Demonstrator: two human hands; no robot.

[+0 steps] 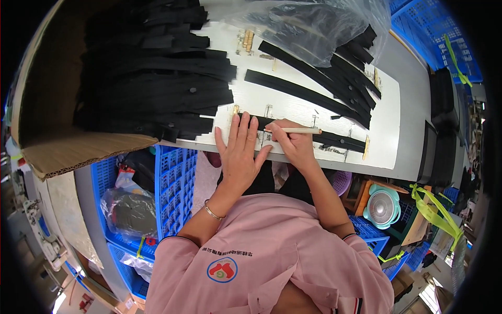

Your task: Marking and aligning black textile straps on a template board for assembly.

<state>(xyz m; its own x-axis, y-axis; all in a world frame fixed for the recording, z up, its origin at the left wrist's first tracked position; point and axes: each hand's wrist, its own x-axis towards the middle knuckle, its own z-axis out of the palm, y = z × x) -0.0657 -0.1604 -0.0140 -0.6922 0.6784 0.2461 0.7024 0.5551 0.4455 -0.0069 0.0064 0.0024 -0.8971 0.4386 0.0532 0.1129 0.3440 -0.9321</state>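
A black fabric strip (342,142) lies along the near edge of a white board (387,125) that bears small marks. My left hand (240,146) rests flat on the strip's left end, fingers stretched out and thumb spread. In my right hand (297,146) is a pale pencil (308,131), pinched between thumb and fingers. Its point is toward the strip's left half, close to my left fingers; whether the tip touches cannot be made out. Just beyond lies another black strip (298,93), slanting down to the right, with more strips (345,78) behind it.
At left, a thick pile of black strips (157,83) spills from an open cardboard box (89,149). Clear plastic film (298,26) covers the board's far side. Blue baskets (178,183) stand below the table at left. A turquoise fan (381,206) is below right.
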